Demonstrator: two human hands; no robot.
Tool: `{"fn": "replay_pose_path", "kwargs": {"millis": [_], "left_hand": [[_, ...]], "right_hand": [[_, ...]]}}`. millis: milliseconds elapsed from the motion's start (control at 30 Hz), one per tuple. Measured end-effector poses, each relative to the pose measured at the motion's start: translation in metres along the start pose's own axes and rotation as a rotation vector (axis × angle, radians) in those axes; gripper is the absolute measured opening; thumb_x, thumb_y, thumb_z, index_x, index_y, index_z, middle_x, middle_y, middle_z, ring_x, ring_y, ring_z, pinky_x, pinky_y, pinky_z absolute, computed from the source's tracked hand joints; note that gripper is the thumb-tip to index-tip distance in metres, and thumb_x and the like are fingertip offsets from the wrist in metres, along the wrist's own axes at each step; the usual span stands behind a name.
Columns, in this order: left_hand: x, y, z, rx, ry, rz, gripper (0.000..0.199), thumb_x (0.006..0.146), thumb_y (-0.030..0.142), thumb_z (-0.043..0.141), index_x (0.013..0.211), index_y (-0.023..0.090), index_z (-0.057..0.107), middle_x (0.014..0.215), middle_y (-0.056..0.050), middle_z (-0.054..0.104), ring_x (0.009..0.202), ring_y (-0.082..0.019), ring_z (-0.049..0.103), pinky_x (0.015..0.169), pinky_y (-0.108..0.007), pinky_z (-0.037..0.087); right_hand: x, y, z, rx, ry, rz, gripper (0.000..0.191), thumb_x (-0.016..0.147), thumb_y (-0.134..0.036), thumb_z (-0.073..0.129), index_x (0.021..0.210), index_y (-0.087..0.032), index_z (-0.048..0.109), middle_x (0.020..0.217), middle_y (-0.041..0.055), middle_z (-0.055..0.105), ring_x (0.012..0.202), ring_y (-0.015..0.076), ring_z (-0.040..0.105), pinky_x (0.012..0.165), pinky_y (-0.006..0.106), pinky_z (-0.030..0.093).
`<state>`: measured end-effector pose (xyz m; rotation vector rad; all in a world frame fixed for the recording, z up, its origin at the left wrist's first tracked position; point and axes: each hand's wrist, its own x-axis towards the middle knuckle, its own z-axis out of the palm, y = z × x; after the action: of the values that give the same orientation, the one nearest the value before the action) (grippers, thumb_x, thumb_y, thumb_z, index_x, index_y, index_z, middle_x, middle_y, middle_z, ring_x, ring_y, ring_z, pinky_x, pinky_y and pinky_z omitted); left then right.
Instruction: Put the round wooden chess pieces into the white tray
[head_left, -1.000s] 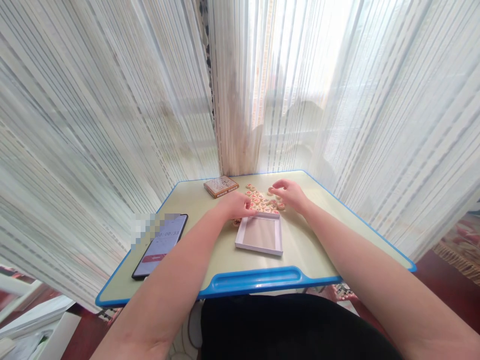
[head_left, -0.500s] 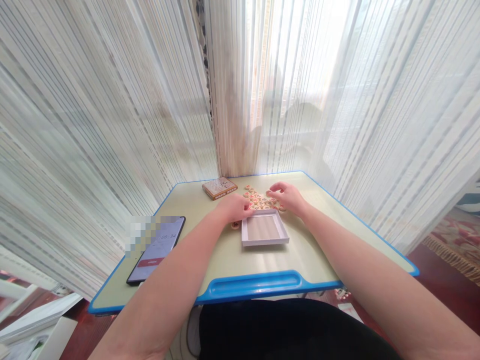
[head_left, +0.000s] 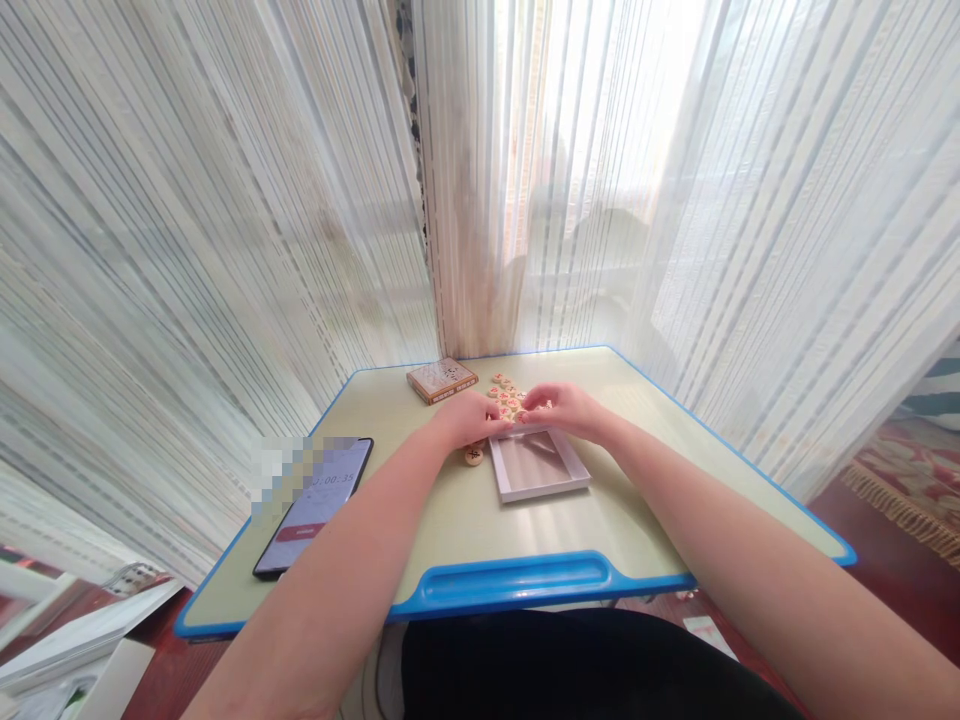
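Observation:
Round wooden Chinese chess pieces [head_left: 504, 400], marked in red and black, lie heaped behind an open white box [head_left: 546, 494]. At the box's back left corner is my left hand [head_left: 466, 416], its fingers curled and its thumb on the rim. My right hand [head_left: 568, 410] reaches over the box's back edge, fingers bent together around a pale chess piece at the fingertips; part of the heap is hidden behind this hand. One loose piece [head_left: 473, 456] lies left of the box, below my left wrist. The box's visible floor holds no pieces.
A patterned box lid [head_left: 442, 380] lies at the back left of the blue-edged table [head_left: 637, 530]. A phone [head_left: 319, 510] showing a timer is left of my left forearm. Striped curtains [head_left: 300, 200] hang behind the table.
My right hand has moved left and nearer, from the right side of the heap to the box's back edge. The box has shifted slightly right and turned; my left hand stays at its corner.

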<state>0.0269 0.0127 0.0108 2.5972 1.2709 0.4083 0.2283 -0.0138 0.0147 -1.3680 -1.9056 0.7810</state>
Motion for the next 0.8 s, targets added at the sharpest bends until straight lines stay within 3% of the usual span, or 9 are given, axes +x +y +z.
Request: {"fn": "replay_pose_path", "kwargs": {"millis": [167, 433, 567, 667, 800], "left_hand": [[0.001, -0.003, 0.004, -0.104, 0.047, -0.016, 0.041, 0.072, 0.051, 0.054, 0.054, 0.015, 0.057, 0.047, 0.003, 0.045, 0.048, -0.008, 0.037, 0.047, -0.024, 0.022], [0.003, -0.006, 0.007, -0.203, 0.030, -0.009, 0.037, 0.071, 0.048, 0.056, 0.056, 0.014, 0.058, 0.049, 0.003, 0.046, 0.050, -0.008, 0.036, 0.047, -0.024, 0.023], [0.005, -0.007, 0.009, -0.197, 0.021, 0.027, 0.035, 0.072, 0.046, 0.056, 0.058, 0.014, 0.061, 0.055, 0.002, 0.052, 0.053, -0.009, 0.041, 0.049, -0.023, 0.026], [0.006, -0.006, 0.009, -0.188, 0.029, 0.059, 0.034, 0.073, 0.045, 0.056, 0.061, 0.015, 0.065, 0.059, 0.001, 0.055, 0.056, -0.010, 0.044, 0.052, -0.023, 0.030], [0.007, -0.004, 0.008, -0.174, 0.055, 0.079, 0.034, 0.073, 0.047, 0.057, 0.063, 0.016, 0.067, 0.061, 0.000, 0.056, 0.060, -0.011, 0.048, 0.056, -0.023, 0.033]], "right_hand": [[-0.005, -0.007, 0.002, -0.044, -0.107, -0.037, 0.023, 0.062, -0.032, 0.072, 0.080, -0.019, 0.064, 0.082, 0.0016, 0.068, 0.079, 0.0163, 0.061, 0.072, 0.028, 0.047], [-0.006, -0.009, 0.004, -0.309, -0.182, -0.086, 0.014, 0.066, -0.035, 0.068, 0.075, -0.025, 0.072, 0.076, 0.0016, 0.066, 0.104, 0.0242, 0.049, 0.085, 0.032, 0.040], [-0.009, -0.014, 0.002, -0.385, -0.285, -0.156, 0.022, 0.065, -0.042, 0.069, 0.079, -0.026, 0.073, 0.088, 0.0032, 0.064, 0.103, 0.0256, 0.047, 0.089, 0.035, 0.037], [-0.011, -0.018, 0.000, -0.443, -0.284, -0.179, 0.030, 0.060, -0.045, 0.072, 0.082, -0.025, 0.071, 0.085, 0.0043, 0.062, 0.100, 0.0269, 0.047, 0.086, 0.036, 0.040], [-0.012, -0.019, -0.002, -0.454, -0.276, -0.188, 0.025, 0.058, -0.044, 0.073, 0.072, -0.024, 0.068, 0.076, 0.0035, 0.061, 0.097, 0.0271, 0.049, 0.082, 0.036, 0.042]]}}
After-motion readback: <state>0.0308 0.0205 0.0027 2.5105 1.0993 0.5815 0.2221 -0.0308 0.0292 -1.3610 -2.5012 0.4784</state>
